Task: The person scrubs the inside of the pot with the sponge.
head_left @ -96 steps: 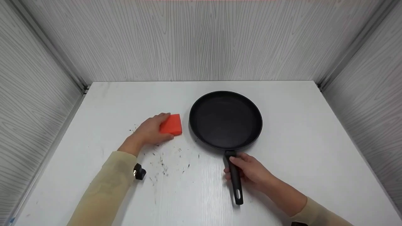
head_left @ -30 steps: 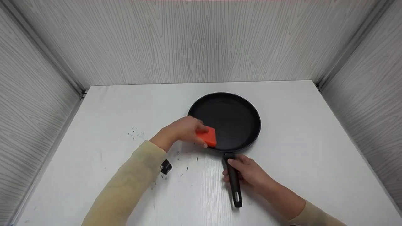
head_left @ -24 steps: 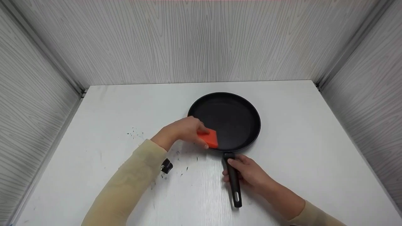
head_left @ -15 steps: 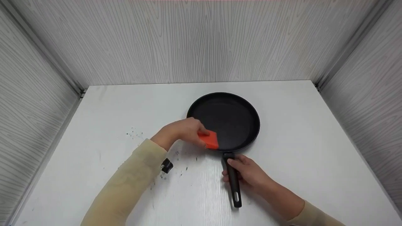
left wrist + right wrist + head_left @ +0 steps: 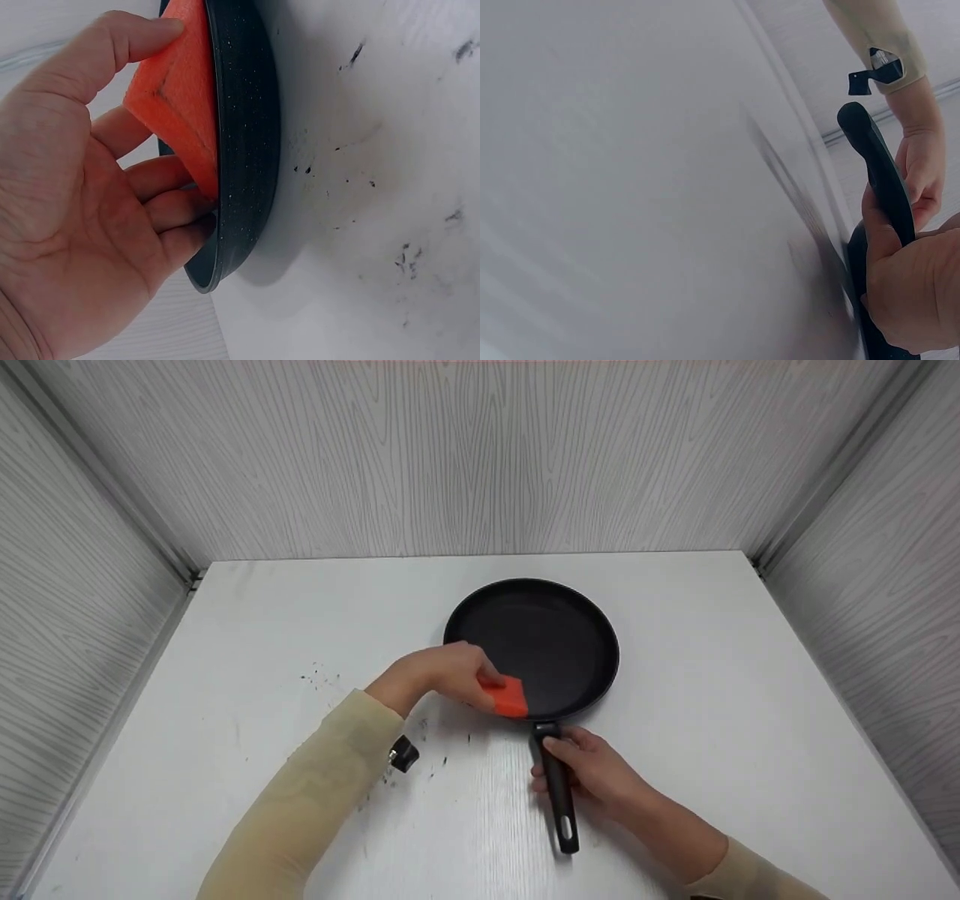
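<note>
A black frying pan (image 5: 540,645) sits on the white table, its handle (image 5: 559,802) pointing toward me. My right hand (image 5: 596,769) grips the handle close to the pan body, thumb on top. An orange-red sponge (image 5: 511,697) is pinched between the thumb and fingers of my left hand (image 5: 457,671), at the pan's near left inner edge. In the left wrist view the sponge (image 5: 180,97) is bent and lies against the inside of the rim (image 5: 217,150), with the fingertips reaching over into the pan. In the right wrist view the handle (image 5: 881,169) rises from my right hand (image 5: 907,292).
Dark crumbs and smudges (image 5: 319,675) are scattered on the table (image 5: 697,697) left of the pan, some under the left forearm. A small black camera mount (image 5: 403,754) sticks out from the left sleeve. Wood-grain panels (image 5: 480,457) enclose the table at the back and both sides.
My left hand has carried the sponge from the table left of the pan into it, then slid it slightly right and toward me along the near edge. The right hand keeps its grip.
</note>
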`<state>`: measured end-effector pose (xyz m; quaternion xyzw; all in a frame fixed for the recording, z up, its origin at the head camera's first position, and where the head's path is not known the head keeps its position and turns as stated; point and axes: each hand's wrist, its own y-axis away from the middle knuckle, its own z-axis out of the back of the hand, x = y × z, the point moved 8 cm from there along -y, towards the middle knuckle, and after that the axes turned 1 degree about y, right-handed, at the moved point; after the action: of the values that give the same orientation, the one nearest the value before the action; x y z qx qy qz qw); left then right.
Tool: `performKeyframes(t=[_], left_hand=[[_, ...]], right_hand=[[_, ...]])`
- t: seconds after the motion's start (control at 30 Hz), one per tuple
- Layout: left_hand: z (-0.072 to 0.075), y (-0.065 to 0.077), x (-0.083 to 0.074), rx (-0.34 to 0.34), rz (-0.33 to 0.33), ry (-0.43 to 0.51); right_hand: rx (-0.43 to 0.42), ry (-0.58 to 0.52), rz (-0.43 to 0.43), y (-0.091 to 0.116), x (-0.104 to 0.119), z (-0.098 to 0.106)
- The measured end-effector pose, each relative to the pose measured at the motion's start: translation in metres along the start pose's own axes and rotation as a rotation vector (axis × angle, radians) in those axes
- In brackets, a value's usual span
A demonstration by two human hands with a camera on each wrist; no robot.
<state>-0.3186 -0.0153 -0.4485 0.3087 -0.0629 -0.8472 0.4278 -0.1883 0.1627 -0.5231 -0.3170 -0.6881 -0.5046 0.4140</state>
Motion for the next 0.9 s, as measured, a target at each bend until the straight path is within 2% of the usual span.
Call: performKeyframes(t=[0.5,0.9], left_hand=[[-0.013,-0.007,-0.015,0.046,-0.091,0.082],[-0.021,-0.010,-0.019,0.052,-0.102,0.147]], right_hand=[[0.028,0.009,0.004,0.002,0.002,-0.007],[0.037,0.032,0.003,0.002,0.000,-0.008]])
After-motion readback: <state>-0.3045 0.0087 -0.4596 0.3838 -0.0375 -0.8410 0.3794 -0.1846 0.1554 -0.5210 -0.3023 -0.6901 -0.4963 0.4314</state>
